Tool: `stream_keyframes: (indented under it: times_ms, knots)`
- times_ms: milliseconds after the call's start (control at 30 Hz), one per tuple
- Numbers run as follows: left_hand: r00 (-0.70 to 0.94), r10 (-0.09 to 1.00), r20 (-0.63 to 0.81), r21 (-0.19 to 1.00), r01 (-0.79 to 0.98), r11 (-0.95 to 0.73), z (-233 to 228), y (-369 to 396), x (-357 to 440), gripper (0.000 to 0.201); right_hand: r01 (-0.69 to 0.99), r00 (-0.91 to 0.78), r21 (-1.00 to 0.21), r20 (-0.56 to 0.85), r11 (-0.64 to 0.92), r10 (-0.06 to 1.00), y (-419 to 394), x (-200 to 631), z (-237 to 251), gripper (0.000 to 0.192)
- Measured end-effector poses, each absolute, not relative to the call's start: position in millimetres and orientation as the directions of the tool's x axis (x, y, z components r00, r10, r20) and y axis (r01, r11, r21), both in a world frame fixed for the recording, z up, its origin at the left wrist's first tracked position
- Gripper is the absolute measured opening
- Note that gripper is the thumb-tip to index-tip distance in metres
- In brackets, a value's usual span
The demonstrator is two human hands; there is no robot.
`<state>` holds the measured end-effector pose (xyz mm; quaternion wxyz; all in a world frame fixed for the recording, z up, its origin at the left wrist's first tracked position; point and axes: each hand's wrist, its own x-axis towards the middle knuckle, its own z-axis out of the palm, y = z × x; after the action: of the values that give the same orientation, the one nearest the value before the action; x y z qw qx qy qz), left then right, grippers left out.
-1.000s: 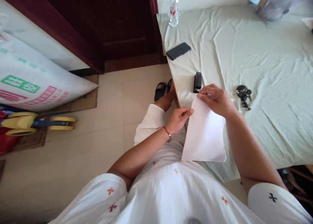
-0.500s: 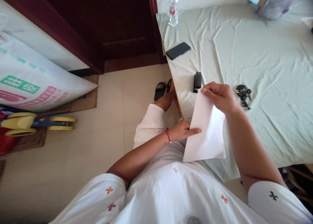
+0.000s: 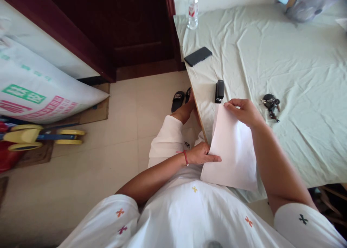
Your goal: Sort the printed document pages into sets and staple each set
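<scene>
I hold a folded white sheet of paper over the near edge of a table covered in a pale green cloth. My right hand pinches the sheet's far top edge. My left hand, with a red cord at the wrist, grips the sheet's left edge near its lower corner, thumb lying on top. A black stapler lies on the cloth just beyond the paper. A bunch of keys lies to the right of my right hand.
A black phone and a clear plastic bottle sit near the table's far left edge. A grey bag is at the back right. On the tiled floor are a printed sack, a yellow toy and a black slipper.
My left hand slid down the paper's left edge toward my body. The sheet's near end swung a little lower and to the right. My right hand stayed at the top edge.
</scene>
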<state>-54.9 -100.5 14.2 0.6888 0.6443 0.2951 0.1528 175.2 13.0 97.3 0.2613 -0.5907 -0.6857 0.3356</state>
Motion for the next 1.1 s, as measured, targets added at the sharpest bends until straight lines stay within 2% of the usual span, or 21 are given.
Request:
stream_keyframes:
  times_ms: [100,200,300,433,533,700,900,1100]
  knots:
    - [0.763,0.6,-0.242,0.969,0.152,0.197,6.1,-106.9,-52.2,0.054,0.663,-0.189,-0.741,-0.022,0.111,0.982,12.6,186.2,83.2,0.039]
    - [0.725,0.621,-0.298,0.954,0.206,0.217,3.0,-111.3,-47.3,0.053,0.694,-0.182,-0.713,-0.032,0.105,0.983,16.9,192.5,73.8,0.038]
    - [0.648,0.688,-0.327,0.944,0.253,0.21,8.3,-103.0,-40.9,0.049,0.724,-0.181,-0.681,-0.035,0.109,0.983,27.8,196.2,71.3,0.037]
    - [0.38,0.876,-0.296,0.949,0.218,0.227,19.3,-60.2,-28.6,0.041,0.732,-0.253,-0.659,-0.026,0.174,0.967,48.9,201.5,69.1,0.034]
    - [0.224,0.918,-0.328,0.939,0.178,0.292,23.5,-12.1,-15.6,0.039,0.722,-0.326,-0.654,-0.033,0.226,0.945,64.4,204.4,61.5,0.033]
    - [-0.004,0.93,-0.368,0.895,0.267,0.356,22.7,55.4,4.3,0.033,0.716,-0.392,-0.638,-0.033,0.282,0.92,82.7,208.2,45.8,0.034]
    - [-0.063,0.958,-0.278,0.841,0.466,0.275,9.2,84.4,12.4,0.028,0.796,-0.376,-0.536,-0.076,0.28,0.923,93.2,207.4,40.8,0.032]
    - [-0.091,0.968,-0.233,0.824,0.511,0.246,7.7,94.4,13.5,0.02,0.841,-0.336,-0.483,-0.112,0.244,0.935,101.5,207.8,39.1,0.029]
